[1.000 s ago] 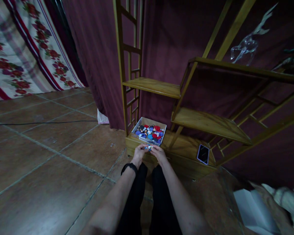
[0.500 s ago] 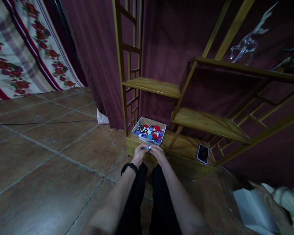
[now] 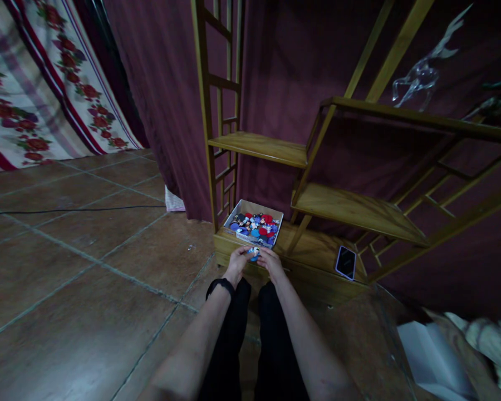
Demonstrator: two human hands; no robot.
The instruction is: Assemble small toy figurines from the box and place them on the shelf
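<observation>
Between my two hands is a small blue-and-white figure piece (image 3: 254, 253), too small to make out in detail. My left hand (image 3: 236, 265) pinches its left side, and a dark band circles that wrist. On the piece's right side, the fingers of my right hand (image 3: 270, 262) are closed. Just beyond my fingertips stands a shallow open box (image 3: 230, 216), filled with several small red, blue, purple and black pieces. The box rests on the low wooden base (image 3: 223, 241) of a shelf unit.
A phone (image 3: 345, 262) lies on the base to the right. Wooden shelves (image 3: 259, 148) rise above the box, with a clear horse-like figurine (image 3: 417, 78) on the upper right one. A black cable (image 3: 75, 209) crosses the tiled floor at left. A white box (image 3: 434, 356) sits at lower right.
The small piece has been turned between my fingers, so more of its blue-and-white face shows. Both hands stay in nearly the same place in front of the box.
</observation>
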